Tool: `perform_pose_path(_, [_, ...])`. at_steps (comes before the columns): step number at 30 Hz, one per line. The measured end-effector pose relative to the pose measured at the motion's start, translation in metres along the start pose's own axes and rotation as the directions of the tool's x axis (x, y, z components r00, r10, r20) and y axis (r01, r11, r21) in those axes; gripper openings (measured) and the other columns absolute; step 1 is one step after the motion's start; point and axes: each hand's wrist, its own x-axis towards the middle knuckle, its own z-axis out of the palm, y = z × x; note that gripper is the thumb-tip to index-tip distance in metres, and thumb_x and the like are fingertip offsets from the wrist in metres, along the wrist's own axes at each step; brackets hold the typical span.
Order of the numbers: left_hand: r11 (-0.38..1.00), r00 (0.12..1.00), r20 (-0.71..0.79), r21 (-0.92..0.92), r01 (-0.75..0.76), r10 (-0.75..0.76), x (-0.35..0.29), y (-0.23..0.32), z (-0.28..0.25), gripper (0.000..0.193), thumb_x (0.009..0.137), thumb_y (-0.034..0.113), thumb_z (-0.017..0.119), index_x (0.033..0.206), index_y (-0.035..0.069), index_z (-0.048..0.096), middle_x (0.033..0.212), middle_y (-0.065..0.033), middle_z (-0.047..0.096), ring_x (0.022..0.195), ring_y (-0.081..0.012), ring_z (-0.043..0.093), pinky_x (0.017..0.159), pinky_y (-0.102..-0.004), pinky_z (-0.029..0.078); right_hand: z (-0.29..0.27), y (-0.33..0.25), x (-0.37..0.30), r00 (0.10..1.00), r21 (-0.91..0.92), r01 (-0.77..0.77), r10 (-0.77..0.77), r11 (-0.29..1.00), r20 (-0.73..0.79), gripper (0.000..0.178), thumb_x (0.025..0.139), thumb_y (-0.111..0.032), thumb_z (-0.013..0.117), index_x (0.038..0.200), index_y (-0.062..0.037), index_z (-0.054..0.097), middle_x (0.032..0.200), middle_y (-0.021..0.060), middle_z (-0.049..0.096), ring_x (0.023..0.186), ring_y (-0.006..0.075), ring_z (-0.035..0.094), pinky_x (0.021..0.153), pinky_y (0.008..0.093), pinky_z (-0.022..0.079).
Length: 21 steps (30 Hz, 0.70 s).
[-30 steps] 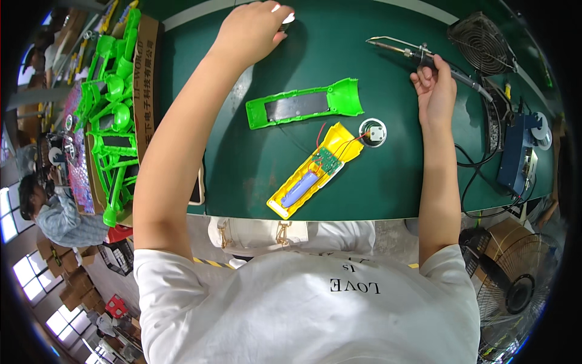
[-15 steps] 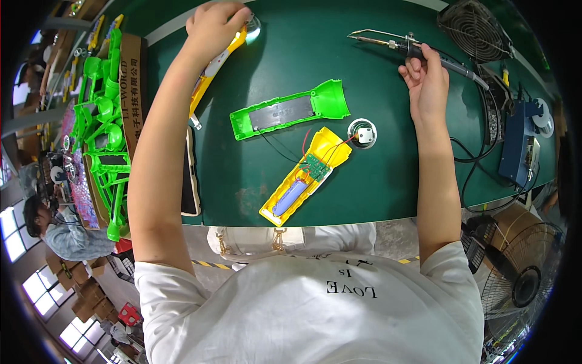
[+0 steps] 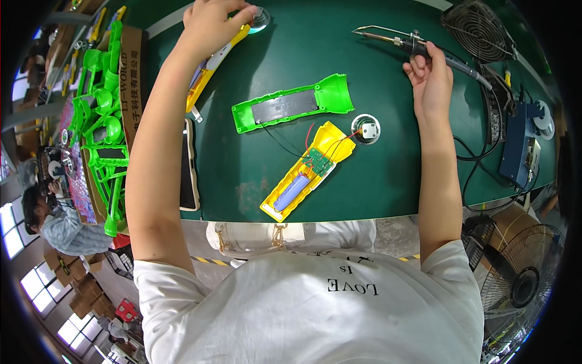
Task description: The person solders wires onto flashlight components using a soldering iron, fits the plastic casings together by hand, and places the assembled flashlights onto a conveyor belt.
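Note:
At the far left of the bench, my left hand (image 3: 213, 25) is closed around the head end of a yellow flashlight (image 3: 206, 79), its fingertips partly cut off by the upper edge. My right hand (image 3: 431, 91) grips a soldering iron (image 3: 418, 47), whose tip points left above the green mat. Between my arms lies an open yellow housing half (image 3: 330, 141) with a blue battery cell (image 3: 291, 192) and a green circuit board (image 3: 316, 162). Thin wires run from the board to a round reflector with a white lamp piece (image 3: 366, 130) and to a green housing half (image 3: 336, 97) with a dark panel.
A cardboard box (image 3: 133, 67) heaped with green plastic housings (image 3: 109, 130) stands left. By my left forearm lies a dark flat device (image 3: 190, 167). On the right are a round fan grille (image 3: 479, 30), a blue soldering station (image 3: 515, 145), a solder spool (image 3: 544, 120) and cables.
The view has shifted slightly, so the bench parts sit a little higher and to the right. Both hands keep their holds, with hardly any movement.

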Motion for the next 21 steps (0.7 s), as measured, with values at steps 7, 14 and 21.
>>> perform_pose_path(7, [0.925,0.966,0.032,0.281,-0.254,0.256,-0.005,-0.011,0.013,0.031,0.080,0.038,0.053,0.094,0.012,0.063,0.104,-0.0003,0.057,0.110,-0.0228,0.041,0.097,-0.0399,0.023,0.001,0.000,0.001,1.000,-0.005,0.001,-0.001,1.000,0.005,0.017,0.084,-0.020,0.049,0.072,-0.0083,0.045,0.053,-0.0038,0.039,0.049,0.0042,0.036,0.060,0.0237,0.042])
perform_pose_path(14, [0.904,0.922,0.109,0.184,-0.386,0.371,-0.015,0.007,0.005,0.032,0.076,0.039,0.056,0.093,0.012,0.062,0.105,-0.0019,0.056,0.110,-0.0217,0.041,0.098,-0.0382,0.022,0.000,-0.001,0.001,1.000,-0.005,0.007,-0.007,1.000,0.012,0.019,0.084,-0.020,0.049,0.070,-0.0080,0.045,0.053,-0.0034,0.039,0.050,0.0044,0.036,0.060,0.0241,0.042])
perform_pose_path(21, [0.884,0.906,0.089,0.196,-0.424,0.415,-0.021,0.012,0.002,0.040,0.072,0.038,0.062,0.103,0.015,0.057,0.106,-0.0046,0.054,0.110,-0.0246,0.041,0.098,-0.0391,0.022,-0.002,0.001,0.001,1.000,0.005,-0.007,0.007,1.000,0.028,0.020,0.084,-0.020,0.049,0.070,-0.0075,0.045,0.058,-0.0025,0.039,0.053,0.0054,0.036,0.061,0.0237,0.042])
